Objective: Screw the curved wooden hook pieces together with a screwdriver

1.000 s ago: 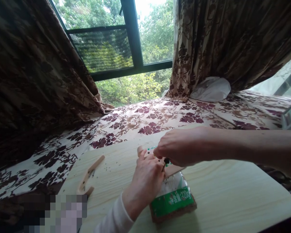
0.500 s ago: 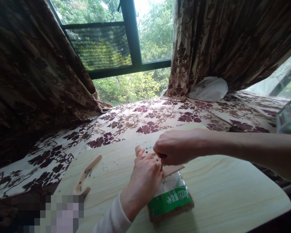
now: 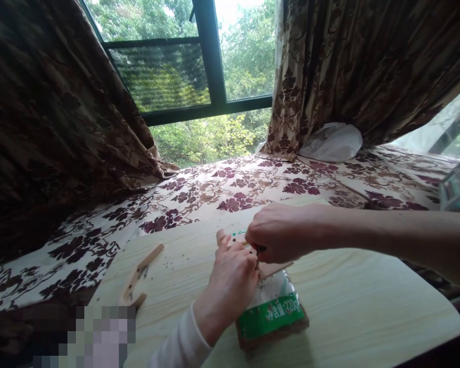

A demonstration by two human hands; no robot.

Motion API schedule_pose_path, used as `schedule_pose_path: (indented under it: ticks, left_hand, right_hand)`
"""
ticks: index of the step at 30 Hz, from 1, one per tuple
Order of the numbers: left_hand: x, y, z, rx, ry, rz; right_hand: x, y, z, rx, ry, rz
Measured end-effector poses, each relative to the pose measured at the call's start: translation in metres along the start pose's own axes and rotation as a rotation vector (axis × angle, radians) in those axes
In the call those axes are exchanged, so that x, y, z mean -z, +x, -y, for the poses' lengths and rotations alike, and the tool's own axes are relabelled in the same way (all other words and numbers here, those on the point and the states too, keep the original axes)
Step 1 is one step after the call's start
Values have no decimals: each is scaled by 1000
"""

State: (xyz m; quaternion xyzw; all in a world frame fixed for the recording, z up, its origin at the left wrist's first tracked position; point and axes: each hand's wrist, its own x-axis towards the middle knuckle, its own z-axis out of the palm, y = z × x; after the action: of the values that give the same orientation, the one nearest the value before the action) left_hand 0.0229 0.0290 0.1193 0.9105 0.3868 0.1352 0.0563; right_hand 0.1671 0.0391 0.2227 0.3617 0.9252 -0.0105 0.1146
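A light wooden piece (image 3: pixel 275 269) with small dark holes lies across a block wrapped in green and white printed packaging (image 3: pixel 270 314). My left hand (image 3: pixel 235 273) presses on the wooden piece, its fingers wrapped over it. Just to the right, my right hand (image 3: pixel 272 232) is closed in a fist round a small dark tool (image 3: pixel 260 249), mostly hidden by the fingers, whose thin tip points down at the wood beside my left fingers.
A hook-shaped wooden piece (image 3: pixel 132 281) with thin metal bits lies left on the pale table (image 3: pixel 348 301), near scattered crumbs. Behind are a floral cloth (image 3: pixel 199 189), a white plastic bag (image 3: pixel 331 141) and a clear box (image 3: pixel 459 185) at right.
The whole view has shifted slightly, moving things a little to the right. Both hands keep the same hold and place on the wood.
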Motion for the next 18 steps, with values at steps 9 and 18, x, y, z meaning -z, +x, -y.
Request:
schedule_pose_path:
  ticks: [9, 18]
  left_hand:
    - [15, -58, 7, -46, 3, -298]
    - [-29, -98, 24, 318, -214, -414]
  right_hand:
    - [0, -3, 0, -4, -34, -24]
    - [2, -3, 1, 15, 24, 74]
